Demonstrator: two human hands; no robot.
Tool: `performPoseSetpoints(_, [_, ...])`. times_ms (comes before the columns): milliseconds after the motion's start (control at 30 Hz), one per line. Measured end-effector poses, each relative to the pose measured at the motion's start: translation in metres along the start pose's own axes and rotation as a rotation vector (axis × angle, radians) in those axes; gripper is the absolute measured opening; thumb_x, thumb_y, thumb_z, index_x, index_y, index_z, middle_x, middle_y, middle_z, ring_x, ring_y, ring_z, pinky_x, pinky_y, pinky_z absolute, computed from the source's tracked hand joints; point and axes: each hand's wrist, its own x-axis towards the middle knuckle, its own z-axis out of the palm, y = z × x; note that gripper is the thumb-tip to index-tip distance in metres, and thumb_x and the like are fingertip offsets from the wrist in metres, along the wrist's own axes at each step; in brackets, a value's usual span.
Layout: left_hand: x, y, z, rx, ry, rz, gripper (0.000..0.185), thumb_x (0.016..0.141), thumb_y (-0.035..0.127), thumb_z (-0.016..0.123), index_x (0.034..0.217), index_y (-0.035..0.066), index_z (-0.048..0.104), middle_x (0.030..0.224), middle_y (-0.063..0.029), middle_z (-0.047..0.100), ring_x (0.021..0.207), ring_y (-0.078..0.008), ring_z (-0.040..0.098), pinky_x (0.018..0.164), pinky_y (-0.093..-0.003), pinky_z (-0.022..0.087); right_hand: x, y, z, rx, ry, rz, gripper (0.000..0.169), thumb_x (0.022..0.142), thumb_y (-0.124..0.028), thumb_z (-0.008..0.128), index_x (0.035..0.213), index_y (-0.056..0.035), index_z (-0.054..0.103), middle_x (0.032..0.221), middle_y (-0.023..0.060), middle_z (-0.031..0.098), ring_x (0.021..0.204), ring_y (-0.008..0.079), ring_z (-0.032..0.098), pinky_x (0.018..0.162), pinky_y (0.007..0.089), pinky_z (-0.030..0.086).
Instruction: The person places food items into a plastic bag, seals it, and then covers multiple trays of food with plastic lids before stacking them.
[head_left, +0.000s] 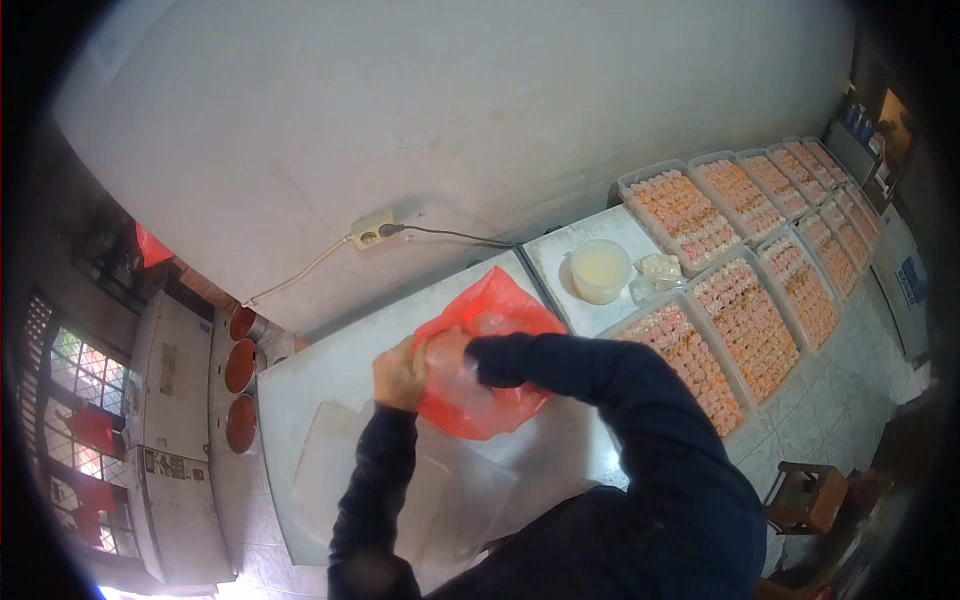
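A red plastic bag (484, 420) rests on the pale tabletop, opened out, with clear plastic (457, 386) showing inside it. My left hand (400, 373) grips the bag's left edge, fingers curled over the rim. From the right, my dark-sleeved right arm reaches across into the bag. My right hand (448, 349) is close beside the left one, partly covered by plastic; whether its fingers hold anything cannot be made out. Flat on the table below the bag lies a sheet of clear plastic (465, 487).
Several plastic trays (686, 259) of pinkish, orange-topped dumplings fill the right side. Near them are a round tub (600, 274) of pale contents and a small plastic bag (658, 270). A power socket (371, 231) is on the wall. Several round pots (241, 365) and a brown stool (808, 499) stand on the floor.
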Motion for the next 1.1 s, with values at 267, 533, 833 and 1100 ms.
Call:
performPoseSetpoints(267, [0.01, 0.006, 0.018, 0.037, 0.027, 0.081, 0.023, 0.094, 0.025, 0.062, 0.097, 0.005, 0.074, 0.073, -0.022, 0.066, 0.067, -0.0361, 0.068, 0.063, -0.0392, 0.052, 0.004, 0.052, -0.004, 0.371, -0.09, 0.303, 0.025, 0.09, -0.032, 0.063, 0.104, -0.0152, 0.074, 0.096, 0.0119, 0.072, 0.086, 0.025, 0.067, 0.079, 0.0346, 0.051])
performPoseSetpoints(533, [0.022, -0.015, 0.017, 0.055, -0.007, -0.101, 0.027, 0.09, 0.031, 0.061, 0.1, 0.009, 0.074, 0.085, -0.0198, 0.07, 0.083, -0.0401, 0.067, 0.074, -0.0463, 0.053, -0.016, 0.06, 0.018, 0.529, 0.266, -0.11, 0.039, 0.091, -0.023, 0.066, 0.125, -0.0044, 0.064, 0.128, 0.0173, 0.061, 0.122, 0.0255, 0.057, 0.103, 0.0375, 0.044])
performPoseSetpoints(833, [0.003, 0.029, -0.021, 0.148, 0.093, 0.222, 0.051, 0.079, 0.009, 0.067, 0.129, 0.012, 0.058, 0.103, -0.0102, 0.061, 0.077, -0.0339, 0.064, 0.063, -0.04, 0.053, -0.265, 0.233, 0.006, -0.267, 0.5, 1.47, 0.111, 0.06, -0.057, 0.085, 0.15, -0.0132, 0.037, 0.148, 0.0229, 0.042, 0.14, 0.0465, 0.033, 0.11, 0.0692, 0.02])
performPoseSetpoints(1100, [0.044, 0.052, -0.001, 0.096, 0.059, 0.462, 0.055, 0.076, 0.01, 0.073, 0.129, 0.011, 0.058, 0.12, -0.0124, 0.059, 0.104, -0.0337, 0.061, 0.085, -0.0405, 0.052, -0.298, 0.334, 0.051, -0.455, 0.686, 1.677, 0.039, 0.078, -0.022, 0.076, 0.114, -0.0077, 0.071, 0.115, 0.0167, 0.069, 0.102, 0.0355, 0.068, 0.087, 0.0441, 0.054])
